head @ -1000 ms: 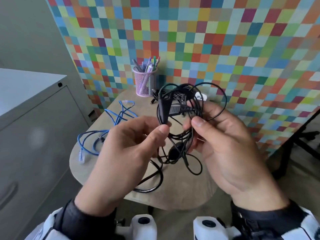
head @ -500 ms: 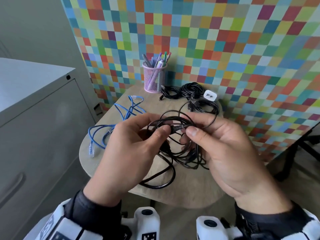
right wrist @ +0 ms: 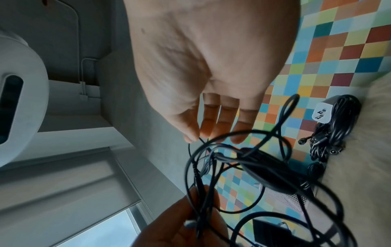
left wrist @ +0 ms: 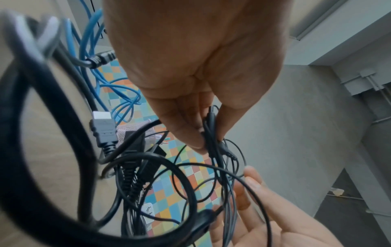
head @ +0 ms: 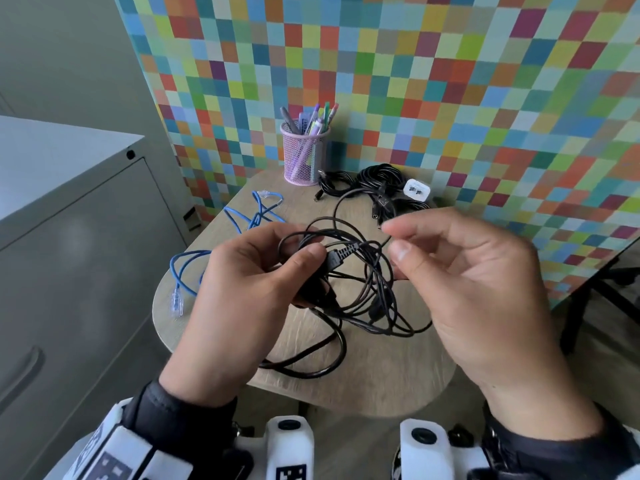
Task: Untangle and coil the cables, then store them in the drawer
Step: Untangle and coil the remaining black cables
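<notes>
A tangle of thin black cables hangs between my hands just above the small round wooden table. My left hand pinches the tangle beside a ribbed black plug; the left wrist view shows its thumb and fingers closed on several strands. My right hand is to the right, where thumb and index lightly pinch one thin strand, as the right wrist view also shows. A thick black loop trails onto the table. A blue cable lies loose at the table's left.
A coiled black bundle with a white charger sits at the table's back, beside a pink mesh pen cup. A grey cabinet with a closed drawer handle stands left. A chair base is right.
Both hands lowered the tangle from chest height toward the table. My right hand let go of the plug area and moved right, drawing a thin strand out.
</notes>
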`<action>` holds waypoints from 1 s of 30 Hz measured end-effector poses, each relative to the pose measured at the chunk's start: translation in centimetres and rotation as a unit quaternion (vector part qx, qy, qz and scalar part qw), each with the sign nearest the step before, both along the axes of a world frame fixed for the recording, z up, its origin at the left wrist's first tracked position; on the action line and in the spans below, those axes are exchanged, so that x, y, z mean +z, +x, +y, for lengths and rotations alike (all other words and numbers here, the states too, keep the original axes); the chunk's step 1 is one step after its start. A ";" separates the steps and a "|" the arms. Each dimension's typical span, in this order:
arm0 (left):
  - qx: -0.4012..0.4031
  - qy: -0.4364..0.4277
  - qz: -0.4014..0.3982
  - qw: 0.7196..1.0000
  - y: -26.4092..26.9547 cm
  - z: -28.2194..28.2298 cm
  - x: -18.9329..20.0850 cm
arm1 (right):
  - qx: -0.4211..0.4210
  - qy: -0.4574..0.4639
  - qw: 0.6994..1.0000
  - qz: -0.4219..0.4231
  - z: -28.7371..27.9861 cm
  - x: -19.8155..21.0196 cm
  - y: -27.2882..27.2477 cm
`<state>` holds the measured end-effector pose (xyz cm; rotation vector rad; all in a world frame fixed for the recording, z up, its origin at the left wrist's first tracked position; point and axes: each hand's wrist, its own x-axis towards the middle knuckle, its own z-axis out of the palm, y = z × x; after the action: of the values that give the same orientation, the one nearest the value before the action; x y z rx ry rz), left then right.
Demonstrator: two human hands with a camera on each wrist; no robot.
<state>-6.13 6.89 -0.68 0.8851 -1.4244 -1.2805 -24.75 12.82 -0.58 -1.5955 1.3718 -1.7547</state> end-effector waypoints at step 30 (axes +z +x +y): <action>0.016 0.015 0.133 0.991 -0.2 -0.3 -0.5 | -0.048 0.063 0.971 -0.228 -0.4 0.2 -0.9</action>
<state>-6.33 6.61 -1.13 0.7238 -1.1789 -1.3448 -25.63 12.47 -0.34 -0.9897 1.3137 -1.8935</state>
